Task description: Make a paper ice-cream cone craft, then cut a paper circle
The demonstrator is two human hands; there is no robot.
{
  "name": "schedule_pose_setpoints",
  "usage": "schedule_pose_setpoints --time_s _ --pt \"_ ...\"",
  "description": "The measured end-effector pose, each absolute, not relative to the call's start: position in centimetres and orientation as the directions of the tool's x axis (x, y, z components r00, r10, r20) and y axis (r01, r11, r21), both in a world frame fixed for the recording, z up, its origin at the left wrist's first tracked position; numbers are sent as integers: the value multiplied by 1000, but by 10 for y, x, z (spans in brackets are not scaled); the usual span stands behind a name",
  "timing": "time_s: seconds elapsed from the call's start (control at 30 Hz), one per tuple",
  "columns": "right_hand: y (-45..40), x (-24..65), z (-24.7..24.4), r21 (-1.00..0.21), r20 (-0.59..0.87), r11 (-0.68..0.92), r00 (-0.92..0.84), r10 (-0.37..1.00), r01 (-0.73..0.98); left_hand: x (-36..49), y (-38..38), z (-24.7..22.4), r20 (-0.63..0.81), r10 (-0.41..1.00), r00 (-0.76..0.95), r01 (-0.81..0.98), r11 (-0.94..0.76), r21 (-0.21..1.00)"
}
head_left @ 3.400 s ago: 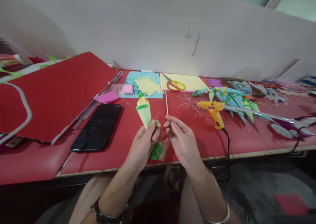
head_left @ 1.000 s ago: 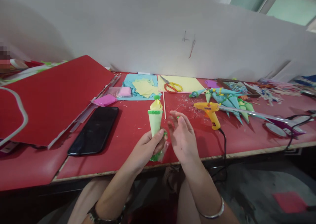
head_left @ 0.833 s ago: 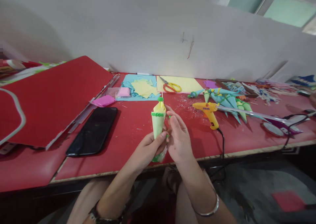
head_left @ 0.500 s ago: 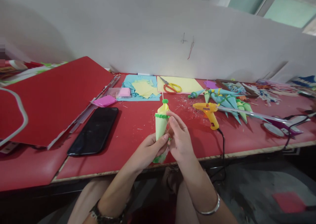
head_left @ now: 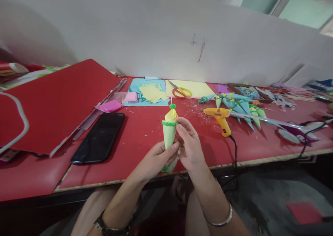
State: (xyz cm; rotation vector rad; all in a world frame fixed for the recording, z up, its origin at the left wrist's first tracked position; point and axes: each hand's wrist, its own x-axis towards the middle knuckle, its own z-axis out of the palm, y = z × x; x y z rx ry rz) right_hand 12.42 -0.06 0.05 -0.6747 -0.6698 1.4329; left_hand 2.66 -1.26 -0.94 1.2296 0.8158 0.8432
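A pale green paper cone stands upright between my hands, with a green trim around its rim, a yellow folded top and a green piece above that on a thin stick. My left hand is closed around the cone's lower part, thumb across its front. With thumb and index finger pinched together, my right hand touches the right end of the green trim. A clear bag with green material lies below the cone, partly hidden by my left hand.
A black phone and a red board are on the left. Behind are scissors on paper sheets. To the right lie a yellow glue gun with its cord and several finished cones.
The cone has shifted slightly left and stands a little straighter. My right fingers remain at its trim, and my left hand keeps its hold.
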Motion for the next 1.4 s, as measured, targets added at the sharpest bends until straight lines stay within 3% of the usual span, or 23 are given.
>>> schedule_pose_setpoints --time_s 0.43,1.1,1.4 --pt "-2 127 4 -816 152 110 -27 988 -568 26 -15 -8 -73 876 477 -102 137 985" --pt "-2 127 4 -801 121 81 -28 992 -593 27 -14 -10 -70 861 504 -126 153 980" --pt "-3 129 3 -833 184 146 -20 983 -534 25 -13 -14 -54 850 524 -113 132 985"
